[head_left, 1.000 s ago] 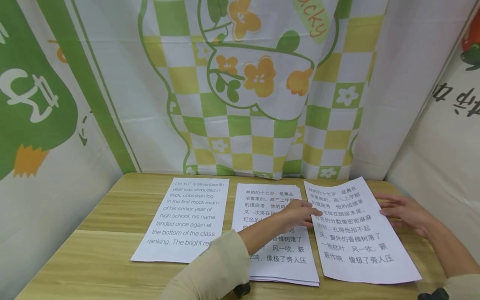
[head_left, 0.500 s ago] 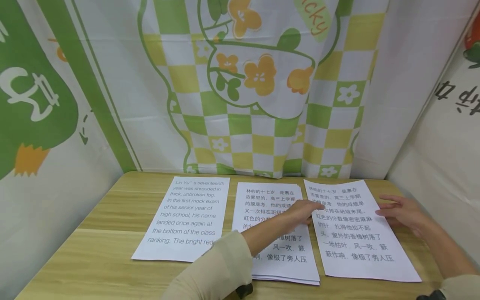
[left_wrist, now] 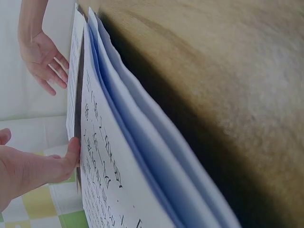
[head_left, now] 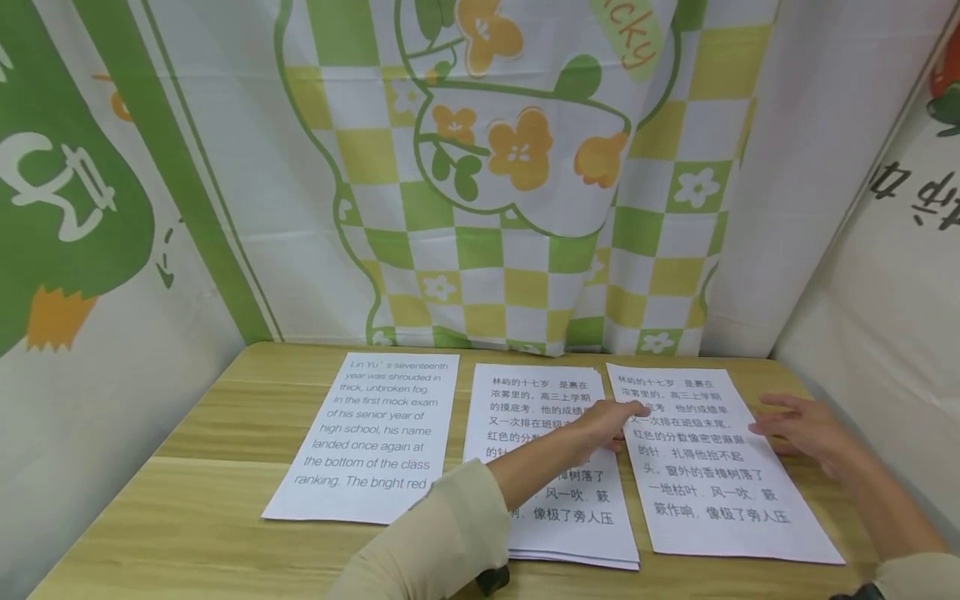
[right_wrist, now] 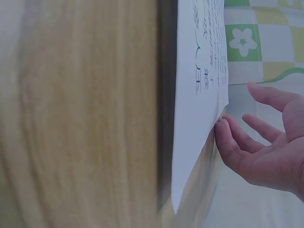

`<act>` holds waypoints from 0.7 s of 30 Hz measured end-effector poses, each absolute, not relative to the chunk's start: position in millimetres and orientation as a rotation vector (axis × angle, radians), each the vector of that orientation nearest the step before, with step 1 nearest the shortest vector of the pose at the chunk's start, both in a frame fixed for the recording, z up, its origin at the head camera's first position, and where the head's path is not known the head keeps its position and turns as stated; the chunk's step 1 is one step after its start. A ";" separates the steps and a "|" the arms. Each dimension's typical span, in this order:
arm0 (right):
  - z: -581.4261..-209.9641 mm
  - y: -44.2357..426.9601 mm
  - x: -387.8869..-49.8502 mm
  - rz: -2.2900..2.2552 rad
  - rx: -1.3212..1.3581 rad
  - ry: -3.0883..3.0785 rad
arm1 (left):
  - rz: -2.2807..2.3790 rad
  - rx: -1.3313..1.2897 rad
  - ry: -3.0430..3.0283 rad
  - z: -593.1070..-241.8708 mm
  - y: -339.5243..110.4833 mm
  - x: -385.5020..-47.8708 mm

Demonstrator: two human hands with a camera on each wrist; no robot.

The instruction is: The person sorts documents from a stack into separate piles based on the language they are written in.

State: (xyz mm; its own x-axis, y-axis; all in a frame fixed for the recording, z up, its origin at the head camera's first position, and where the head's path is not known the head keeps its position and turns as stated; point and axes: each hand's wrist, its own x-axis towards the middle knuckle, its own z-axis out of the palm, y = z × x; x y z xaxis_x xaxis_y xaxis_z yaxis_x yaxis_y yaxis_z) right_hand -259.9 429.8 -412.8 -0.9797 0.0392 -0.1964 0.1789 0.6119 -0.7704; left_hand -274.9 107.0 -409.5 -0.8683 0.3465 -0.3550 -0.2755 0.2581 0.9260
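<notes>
Loose sheet (head_left: 705, 492) has flattened out since a second ago, its far right corner now lower; head view puts it just right of the middle stack (head_left: 570, 518) on the surface (head_left: 191, 500), with left hand (head_left: 603, 425) and right hand (head_left: 798, 427) at opposite long edges, likely steadying it from both sides. Left wrist: one digit reaches past the stack's edge to the sheet, can't tell if that grip is pinching paper. Right wrist: grip loose, fingers apart and gently bent, tips at the sheet's outer edge, no hold visible, probably just guarding against a slide.
</notes>
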 end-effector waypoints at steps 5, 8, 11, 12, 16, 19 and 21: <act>-408.5 417.3 -255.5 -1.288 0.158 2.721 | 1.605 0.056 2.092 -409.4 102.3 -273.6; -404.6 402.6 -255.2 -1.277 0.111 2.763 | 1.601 0.065 2.102 -408.9 97.7 -272.4; -401.2 384.6 -256.8 -1.295 0.034 2.784 | 1.617 0.101 2.095 -408.1 91.2 -271.8; -400.3 378.3 -257.7 -1.298 0.007 2.787 | 1.632 0.121 2.085 -408.0 88.6 -271.9; -399.5 353.5 -263.2 -1.319 -0.081 2.773 | 1.679 0.195 2.052 -408.6 75.7 -274.3; -401.9 337.6 -267.1 -1.346 -0.124 2.754 | 1.678 0.248 2.056 -409.7 64.1 -277.7; -404.0 328.4 -269.2 -1.387 -0.141 2.720 | 1.662 0.268 2.072 -411.2 55.7 -280.7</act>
State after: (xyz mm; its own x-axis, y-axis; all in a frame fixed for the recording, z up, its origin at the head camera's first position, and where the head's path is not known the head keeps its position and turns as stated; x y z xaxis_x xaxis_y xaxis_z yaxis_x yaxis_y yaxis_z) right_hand -269.2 328.4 -404.0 -0.9922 -0.1203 -0.0339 -0.0432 0.5845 -0.8103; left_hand -280.7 55.7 -411.2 -0.8716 0.4304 -0.2346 -0.1358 0.2477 0.9593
